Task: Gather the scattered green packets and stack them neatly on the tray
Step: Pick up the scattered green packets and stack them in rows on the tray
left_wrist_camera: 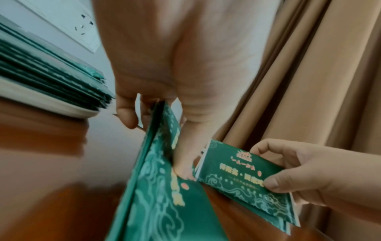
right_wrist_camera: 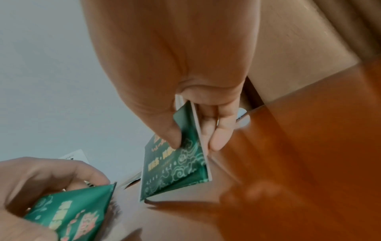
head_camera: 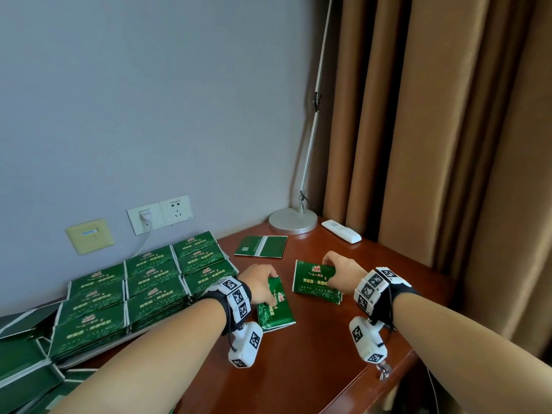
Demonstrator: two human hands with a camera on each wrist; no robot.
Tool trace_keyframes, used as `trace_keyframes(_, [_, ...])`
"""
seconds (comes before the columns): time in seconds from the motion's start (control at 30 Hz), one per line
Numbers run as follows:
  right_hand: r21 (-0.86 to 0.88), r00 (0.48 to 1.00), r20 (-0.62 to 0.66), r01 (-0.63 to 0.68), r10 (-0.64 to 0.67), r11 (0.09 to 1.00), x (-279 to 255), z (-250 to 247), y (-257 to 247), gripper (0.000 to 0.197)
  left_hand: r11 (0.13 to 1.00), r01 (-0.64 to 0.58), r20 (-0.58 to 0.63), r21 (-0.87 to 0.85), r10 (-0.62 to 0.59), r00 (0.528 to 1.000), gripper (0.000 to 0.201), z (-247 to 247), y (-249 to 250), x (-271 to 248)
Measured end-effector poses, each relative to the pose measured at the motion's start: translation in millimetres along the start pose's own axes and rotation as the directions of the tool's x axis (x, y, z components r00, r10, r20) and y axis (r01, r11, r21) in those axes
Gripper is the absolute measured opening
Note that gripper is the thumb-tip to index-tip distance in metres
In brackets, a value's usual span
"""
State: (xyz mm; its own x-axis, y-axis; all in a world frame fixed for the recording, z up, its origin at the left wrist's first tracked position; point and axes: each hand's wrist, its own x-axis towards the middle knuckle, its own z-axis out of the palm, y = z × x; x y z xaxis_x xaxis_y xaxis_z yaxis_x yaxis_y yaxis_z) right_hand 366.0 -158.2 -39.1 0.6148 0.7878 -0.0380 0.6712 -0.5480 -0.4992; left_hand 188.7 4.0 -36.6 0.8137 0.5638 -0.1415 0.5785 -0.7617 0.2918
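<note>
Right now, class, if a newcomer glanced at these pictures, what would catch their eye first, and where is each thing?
First, the two hands at the table's middle: the left hand grips a bunch of green packets, and the right hand pinches another bunch. Next, the tray on the left, covered in neat rows of green stacks. One packet lies alone near the lamp base.

Wooden table (head_camera: 322, 354), tray (head_camera: 98, 352) of green packets (head_camera: 155, 282), lamp base (head_camera: 292, 221), remote (head_camera: 341, 230)
</note>
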Motion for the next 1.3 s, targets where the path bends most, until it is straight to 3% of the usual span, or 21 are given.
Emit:
trace_keyframes(0.1, [0.029, 0.999, -0.027, 0.047, -0.046, 0.998, 1, -1, -19, 0.038, 0.995, 0.016, -0.078, -0.096, -0.024, 0.997, 0.056, -11, -8, -10])
trace_keyframes(0.23, [0.110, 0.991, -0.102, 0.099, -0.088, 0.989, 5, -1, -51, 0.040, 0.972, 0.027, -0.142, -0.235, -0.061, 0.988, 0.048, -29, -24, -26])
trace_keyframes(0.47, [0.244, 0.971, -0.162, 0.211, -0.175, 0.946, 16, 2, -104, 0.042, 0.818, 0.060, -0.267, -0.572, -0.255, 0.930, 0.040, -61, -67, -54])
trace_keyframes(0.53, [0.287, 0.966, -0.174, 0.237, -0.193, 0.928, 24, 5, -117, 0.043, 0.756, 0.055, -0.307, -0.653, -0.330, 0.893, 0.036, -69, -82, -62])
trace_keyframes(0.67, [0.295, 0.958, -0.200, 0.258, -0.204, 0.920, 44, 14, -141, 0.043, 0.622, 0.036, -0.372, -0.782, -0.513, 0.773, 0.023, -80, -116, -78])
trace_keyframes(0.83, [0.321, 0.955, -0.184, 0.282, -0.232, 0.904, 72, 35, -166, 0.033, 0.444, -0.004, -0.343, -0.896, -0.687, 0.640, 0.017, -84, -162, -95])
trace_keyframes(0.9, [0.380, 0.965, -0.127, 0.260, -0.228, 0.888, 79, 47, -174, 0.025, 0.378, -0.024, -0.316, -0.926, -0.734, 0.601, 0.015, -82, -176, -102])
trace_keyframes(1.07, [0.422, 0.971, -0.037, 0.228, -0.235, 0.877, 92, 74, -184, 0.018, 0.281, -0.034, -0.253, -0.959, -0.794, 0.552, 0.015, -71, -194, -109])
trace_keyframes(1.2, [0.462, 0.974, 0.021, 0.192, -0.228, 0.866, 96, 89, -186, 0.017, 0.300, 0.049, -0.216, -0.953, -0.782, 0.584, 0.010, -59, -198, -110])
trace_keyframes(1.3, [0.446, 0.975, 0.021, 0.189, -0.221, 0.875, 98, 96, -184, 0.018, 0.468, 0.209, -0.259, -0.858, -0.748, 0.610, 0.007, -52, -202, -113])
